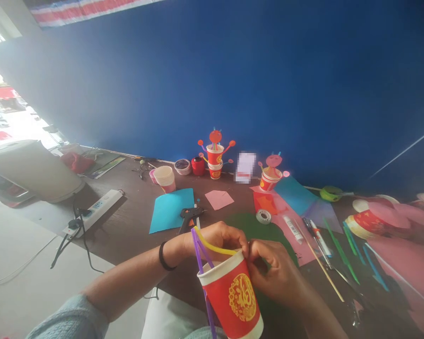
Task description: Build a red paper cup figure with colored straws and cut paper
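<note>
a tilted red paper cup (pixel 222 308) with a white rim and a round gold emblem is close to the wearer, in front of the dark brown table (pixel 130 230) and above the lap, its mouth facing up. the left hand (pixel 221 238), with a thin black band (pixel 163 256) around its wrist, reaches over behind the cup, fingers curled and their tips at the far right of the rim; what those tips have hold of is hidden. the right hand (pixel 279 270) is beside the cup, thumb and forefinger nearly together in a pinch on the same stretch of rim, so the two sets of fingertips meet there. a slender yellow strip (pixel 212 246) arches from the upper left down to that spot, and a slender purple strip (pixel 197 249) crosses the left side of the rim. just beyond the left hand, a black glue gun (pixel 189 216) overlaps a bright blue paper sheet (pixel 169 209), near a small pale pink paper piece (pixel 219 200). a white roll of tape (pixel 264 216) lies to the right, between a dark green sheet (pixel 245 223) and red and pink paper. farther back, red paper cups with round red heads (pixel 215 136) stand stacked by the blue wall (pixel 233 70).
</note>
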Tool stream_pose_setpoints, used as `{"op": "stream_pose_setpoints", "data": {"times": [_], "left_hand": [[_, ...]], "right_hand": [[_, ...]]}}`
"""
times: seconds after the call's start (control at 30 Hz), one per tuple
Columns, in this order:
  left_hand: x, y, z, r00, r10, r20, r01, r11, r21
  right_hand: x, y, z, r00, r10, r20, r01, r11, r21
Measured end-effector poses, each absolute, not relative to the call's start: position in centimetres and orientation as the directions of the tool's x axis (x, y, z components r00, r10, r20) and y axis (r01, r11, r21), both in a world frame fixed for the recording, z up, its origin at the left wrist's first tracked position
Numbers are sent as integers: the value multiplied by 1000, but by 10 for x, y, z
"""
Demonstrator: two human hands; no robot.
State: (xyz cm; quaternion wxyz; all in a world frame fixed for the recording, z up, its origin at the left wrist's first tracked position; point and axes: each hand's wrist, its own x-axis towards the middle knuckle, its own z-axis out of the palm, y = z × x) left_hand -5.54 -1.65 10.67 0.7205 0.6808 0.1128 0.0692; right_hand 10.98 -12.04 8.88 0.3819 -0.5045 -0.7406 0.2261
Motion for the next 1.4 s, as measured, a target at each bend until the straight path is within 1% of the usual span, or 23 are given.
{"op": "stream_pose_setpoints", "data": {"times": [0.17,0.37,0.5,0.6,0.73,0.83,0.9,0.93,1.03,1.1,1.23,1.3,1.4], "left_hand": [[-55,-18,106,962,242,-126,88,162,983],[-54,-20,105,958,254,-136,76,234,969],[-54,-18,103,964,228,-139,79,253,964],[-54,-18,104,967,194,-165,102,301,948],[-55,-20,106,959,226,-170,110,255,961],[-55,-20,109,961,226,-161,116,200,973],[-55,-20,110,963,230,-139,108,142,984],[-55,-19,110,964,235,-124,101,109,989],[-54,-18,112,966,253,-63,58,28,998],[-53,-18,113,965,263,-10,13,-13,1000],[-52,-18,114,957,281,75,-48,-103,994],[-52,-19,114,954,286,94,-61,-123,990],[-53,-19,112,958,274,84,-60,-94,994]], "right_hand": [[113,-122,92,-212,904,372,614,419,-669],[113,-123,91,-238,872,429,633,474,-612],[113,-123,91,-296,827,478,654,540,-530],[114,-124,92,-338,810,480,675,564,-476],[114,-125,91,-308,815,490,709,540,-453],[112,-127,89,-309,796,519,709,557,-432],[111,-128,87,-278,814,510,690,539,-484],[111,-129,86,-247,841,480,670,507,-543],[111,-129,83,-154,940,303,537,337,-773],[112,-130,82,-132,970,205,426,242,-872],[113,-130,78,-127,984,127,314,161,-936],[113,-130,76,-113,988,107,298,136,-945],[112,-130,76,-83,990,118,315,139,-939]]}}
